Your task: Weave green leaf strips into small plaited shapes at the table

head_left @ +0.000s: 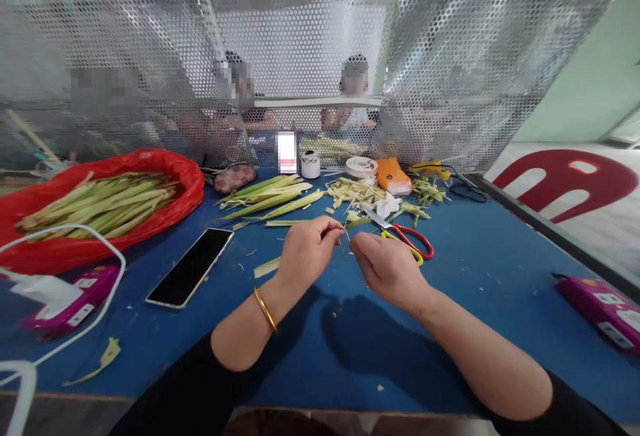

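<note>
My left hand (pixel 307 249) and my right hand (pixel 387 266) meet above the blue table (pixel 320 343), fingers pinched together. Between the fingertips runs a thin green leaf strip (pixel 356 223). A gold bangle sits on my left wrist. Red-and-yellow scissors (pixel 405 237) lie just beyond my right hand. A pile of long green stalks (pixel 270 196) lies behind my left hand, with cut pieces (pixel 353 193) to its right.
A red bag (pixel 95 206) of green stalks lies at far left. A black phone (pixel 191 267) lies left of my hands. Pink power strips (pixel 70 299) (pixel 600 306) sit at both sides. A perforated metal screen (pixel 320 69) backs the table; people sit behind it.
</note>
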A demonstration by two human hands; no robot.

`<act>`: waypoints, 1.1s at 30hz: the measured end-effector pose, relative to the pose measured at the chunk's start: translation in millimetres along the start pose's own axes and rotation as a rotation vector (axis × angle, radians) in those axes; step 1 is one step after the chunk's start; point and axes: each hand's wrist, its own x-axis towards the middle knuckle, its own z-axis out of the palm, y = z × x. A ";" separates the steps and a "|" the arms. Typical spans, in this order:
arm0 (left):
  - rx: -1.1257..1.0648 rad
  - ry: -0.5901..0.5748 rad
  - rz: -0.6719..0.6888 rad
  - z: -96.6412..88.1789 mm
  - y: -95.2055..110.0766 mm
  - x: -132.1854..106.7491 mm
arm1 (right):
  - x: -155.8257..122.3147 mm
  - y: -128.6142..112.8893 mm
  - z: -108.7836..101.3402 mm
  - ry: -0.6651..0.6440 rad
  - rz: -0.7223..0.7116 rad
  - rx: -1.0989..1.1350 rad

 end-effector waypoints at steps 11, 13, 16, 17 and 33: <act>0.156 -0.027 -0.053 4.8 1.3 -3.2 | -0.7 -5.6 1.0 -0.117 -0.131 -0.222; 0.246 -0.048 -0.003 5.5 1.5 -4.5 | -1.3 -6.2 2.2 -0.123 -0.139 -0.245; 0.378 -0.140 0.101 6.4 0.7 -6.2 | -2.1 -4.6 2.8 -0.129 -0.139 -0.296; 0.408 -0.187 0.134 6.3 0.0 -6.3 | -1.9 -3.1 1.8 -0.127 -0.130 -0.307; -0.524 -0.384 -0.157 -5.7 0.9 4.7 | 13.2 24.1 -1.8 -0.163 0.528 0.822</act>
